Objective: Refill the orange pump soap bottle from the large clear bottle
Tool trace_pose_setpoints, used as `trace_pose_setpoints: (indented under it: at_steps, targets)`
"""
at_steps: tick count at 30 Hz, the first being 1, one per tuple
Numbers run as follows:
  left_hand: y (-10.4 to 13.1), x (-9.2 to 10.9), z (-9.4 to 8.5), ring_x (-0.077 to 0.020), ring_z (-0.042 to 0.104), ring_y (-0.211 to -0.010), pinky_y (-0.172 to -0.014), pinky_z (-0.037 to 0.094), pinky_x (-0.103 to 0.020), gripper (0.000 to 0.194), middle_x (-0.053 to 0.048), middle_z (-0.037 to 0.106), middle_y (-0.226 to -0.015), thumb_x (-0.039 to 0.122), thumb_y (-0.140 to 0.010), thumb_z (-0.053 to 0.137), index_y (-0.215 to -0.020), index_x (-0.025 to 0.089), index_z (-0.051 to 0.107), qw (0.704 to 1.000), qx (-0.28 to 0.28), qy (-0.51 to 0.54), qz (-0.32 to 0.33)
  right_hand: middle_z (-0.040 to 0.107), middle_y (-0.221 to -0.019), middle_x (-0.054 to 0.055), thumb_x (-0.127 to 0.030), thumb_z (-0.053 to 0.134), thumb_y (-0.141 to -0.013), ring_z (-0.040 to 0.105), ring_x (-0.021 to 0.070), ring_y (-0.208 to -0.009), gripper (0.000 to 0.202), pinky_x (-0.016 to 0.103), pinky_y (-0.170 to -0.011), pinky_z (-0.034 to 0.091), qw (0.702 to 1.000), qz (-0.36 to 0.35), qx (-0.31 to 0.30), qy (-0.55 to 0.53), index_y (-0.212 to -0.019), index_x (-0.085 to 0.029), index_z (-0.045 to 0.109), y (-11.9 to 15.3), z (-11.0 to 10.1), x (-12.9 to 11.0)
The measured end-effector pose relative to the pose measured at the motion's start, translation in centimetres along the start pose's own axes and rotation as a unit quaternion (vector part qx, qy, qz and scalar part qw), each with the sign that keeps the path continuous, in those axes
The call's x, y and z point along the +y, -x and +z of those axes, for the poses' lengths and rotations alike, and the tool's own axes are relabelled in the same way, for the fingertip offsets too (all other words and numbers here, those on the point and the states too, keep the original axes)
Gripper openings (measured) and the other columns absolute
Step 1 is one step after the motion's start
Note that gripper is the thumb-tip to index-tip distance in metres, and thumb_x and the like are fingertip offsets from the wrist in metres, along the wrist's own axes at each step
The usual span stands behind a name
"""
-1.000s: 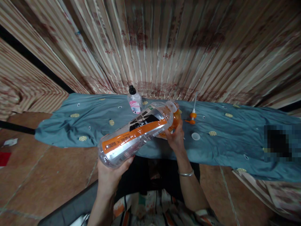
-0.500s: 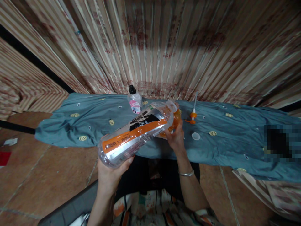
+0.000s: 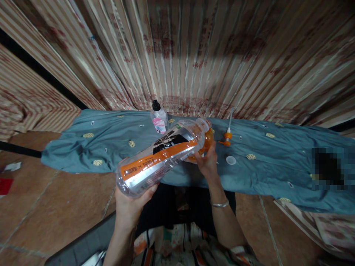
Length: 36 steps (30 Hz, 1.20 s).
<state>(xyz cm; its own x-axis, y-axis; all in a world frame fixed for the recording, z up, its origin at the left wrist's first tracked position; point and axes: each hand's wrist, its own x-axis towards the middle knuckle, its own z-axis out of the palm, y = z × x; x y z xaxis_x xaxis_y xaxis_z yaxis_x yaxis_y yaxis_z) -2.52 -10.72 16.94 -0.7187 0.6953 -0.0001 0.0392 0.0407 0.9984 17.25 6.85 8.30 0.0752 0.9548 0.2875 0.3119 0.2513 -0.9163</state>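
1. Gripping the large clear bottle (image 3: pixel 162 157) near its base: left hand (image 3: pixel 130 205), fingers mostly behind the plastic, thumb along the near side.
2. Clear bottle: silver, black and orange label; tilted, with its base toward the person's left and its open neck up and to the right. Held in front of the surface (image 3: pixel 266 175), above the near edge at its lower end.
3. Right hand (image 3: pixel 207 160): closed around the orange container (image 3: pixel 208 138), which is partly hidden behind the bottle and the fingers. Silver bracelet (image 3: pixel 219 204) on this wrist.
4. Bottle neck overlaps the top of the orange container in this view; contact between the two cannot be confirmed. Liquid level in either: cannot tell.
5. Pump head (image 3: pixel 227 136), orange and white, lying just to the right of the orange container, its thin tube pointing toward the curtain (image 3: pixel 183 55).
6. Small pale disc (image 3: pixel 231 160) lying flat on the near side of the pump head, well apart from the left hand.
7. Black-capped bottle (image 3: pixel 159 122), pink label, upright at the back, left of the clear bottle's neck.
8. Surface covering: wrinkled blue-green cloth, yellow patterned patches. Brown tiled floor (image 3: pixel 30 207) visible below.
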Motion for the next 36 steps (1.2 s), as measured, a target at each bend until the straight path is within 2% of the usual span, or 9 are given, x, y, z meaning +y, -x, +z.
trace_pose_setpoints:
  at_steps: [3,10,17,21,24,31,36]
  targets:
    - [0.02,0.06,-0.01,-0.0360,0.081,-0.108,-0.108,0.064,-0.054,0.081,-0.011,0.080,-0.105,0.045,-0.050,0.107,-0.115,0.016,0.067,1.000,-0.007,-0.001,0.004,0.080,-0.121,0.014,-0.065,0.080,-0.082,0.079,0.0371,-0.109,0.070,0.052,-0.092,0.064,1.000,-0.004,-0.009,0.002,-0.134,-0.025,0.055,0.03,0.01,0.13]
    - [-0.08,0.26,0.12,-0.0379,0.080,-0.111,-0.114,0.059,-0.056,0.078,-0.011,0.079,-0.100,0.042,-0.047,0.107,-0.109,0.016,0.067,1.000,-0.003,0.001,0.005,0.081,-0.116,0.013,-0.067,0.078,-0.084,0.080,0.0338,-0.099,0.068,0.048,-0.084,0.065,0.999,-0.031,0.000,0.013,-0.133,-0.025,0.055,0.04,0.03,0.33]
    - [-0.11,0.53,0.21,-0.0373,0.082,-0.104,-0.107,0.064,-0.056,0.072,-0.012,0.080,-0.099,0.045,-0.047,0.106,-0.103,0.017,0.069,1.000,-0.011,-0.007,0.010,0.080,-0.122,0.016,-0.065,0.080,-0.081,0.080,0.0374,-0.105,0.073,0.052,-0.089,0.065,1.000,0.000,-0.013,0.000,-0.136,-0.024,0.054,0.06,-0.07,0.14]
    - [-0.09,0.35,0.21,-0.0363,0.081,-0.107,-0.108,0.063,-0.055,0.086,-0.011,0.080,-0.103,0.044,-0.046,0.107,-0.118,0.015,0.068,1.000,-0.001,0.006,0.001,0.079,-0.122,0.016,-0.067,0.079,-0.081,0.079,0.0380,-0.107,0.073,0.053,-0.091,0.063,1.000,0.003,-0.009,0.012,-0.135,-0.024,0.054,0.03,-0.08,0.02]
    - [-0.08,0.05,0.10,-0.0362,0.080,-0.110,-0.109,0.062,-0.054,0.094,-0.010,0.080,-0.103,0.045,-0.046,0.108,-0.125,0.016,0.065,1.000,0.002,0.004,0.003,0.080,-0.119,0.014,-0.067,0.079,-0.081,0.080,0.0365,-0.103,0.074,0.051,-0.087,0.064,1.000,-0.002,-0.008,0.008,-0.136,-0.025,0.053,0.03,-0.02,0.11]
    - [0.05,0.00,0.19,-0.0344,0.081,-0.106,-0.104,0.065,-0.052,0.086,-0.010,0.080,-0.105,0.048,-0.049,0.107,-0.120,0.017,0.067,1.000,-0.007,0.004,0.010,0.081,-0.119,0.013,-0.065,0.079,-0.083,0.080,0.0342,-0.100,0.071,0.048,-0.085,0.065,1.000,-0.019,-0.001,0.005,-0.137,-0.026,0.053,0.05,0.12,0.47]
    - [-0.02,0.07,0.29,-0.0359,0.081,-0.109,-0.109,0.062,-0.054,0.085,-0.012,0.080,-0.107,0.045,-0.046,0.108,-0.114,0.018,0.065,1.000,0.001,0.006,0.004,0.082,-0.119,0.014,-0.064,0.080,-0.082,0.081,0.0349,-0.100,0.070,0.049,-0.083,0.066,1.000,-0.016,0.006,0.009,-0.134,-0.024,0.055,0.07,0.07,0.25]
